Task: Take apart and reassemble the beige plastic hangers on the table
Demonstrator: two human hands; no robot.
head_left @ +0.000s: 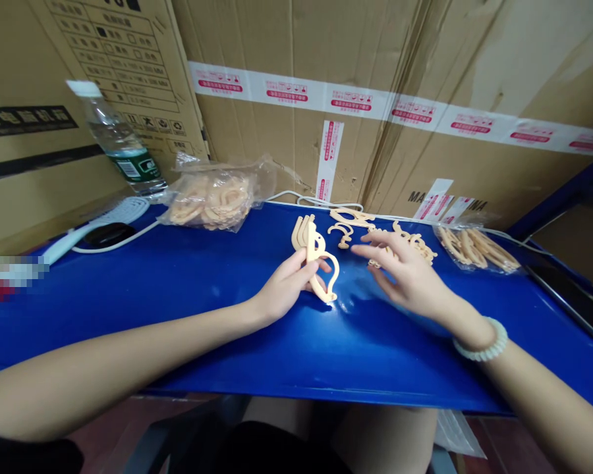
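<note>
My left hand [286, 286] is closed on a small stack of cream plastic hook pieces [312, 253], holding them upright on the blue table [188, 316]. Just to its right, my right hand [405, 273] hovers open with its fingers spread, and a white bead bracelet sits on that wrist. The right fingertips reach toward loose cream hook pieces [348, 227] scattered behind both hands. Nothing lies in the right hand.
A clear bag of cream pieces [212, 197] lies at the back left, another bag [477, 249] at the back right. A water bottle [121, 145], a white cable and a dark object [109, 234] sit far left. Cardboard boxes [375, 79] wall off the back.
</note>
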